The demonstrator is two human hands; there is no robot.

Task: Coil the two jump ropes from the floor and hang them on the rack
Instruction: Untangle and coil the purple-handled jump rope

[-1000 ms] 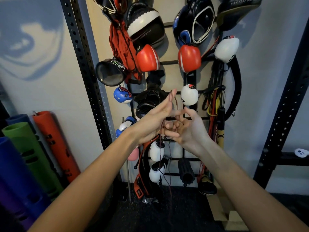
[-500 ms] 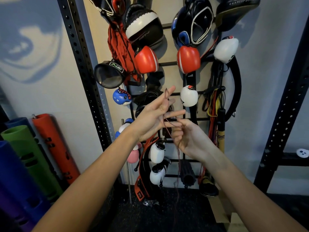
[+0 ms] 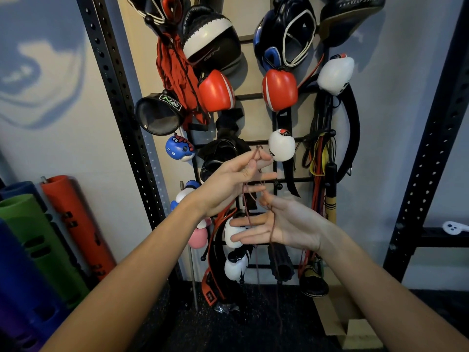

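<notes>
A thin dark red jump rope (image 3: pixel 272 232) runs between my two hands in front of the black wall rack (image 3: pixel 250 96). My left hand (image 3: pixel 225 185) is raised with its fingers stretched toward the rack, and its thumb and forefinger pinch a small loop of the rope. Strands drop from there to my right hand (image 3: pixel 289 228), which lies lower, palm up, fingers straight. The rope crosses that palm by the thumb, and its tail hangs down toward the dark floor. No second rope can be made out.
The rack is crowded with boxing gloves (image 3: pixel 279 90), headgear (image 3: pixel 286 34), red wraps (image 3: pixel 175 72), small white gloves (image 3: pixel 281 144) and resistance bands (image 3: pixel 321 158). Perforated black uprights (image 3: pixel 119 97) flank it. Rolled mats (image 3: pixel 76 224) stand at the left, and wooden blocks (image 3: pixel 360 331) lie on the floor.
My right hand has dropped away from the left and opened palm up. The left hand stays raised with the loop, so the rope now stretches between them.
</notes>
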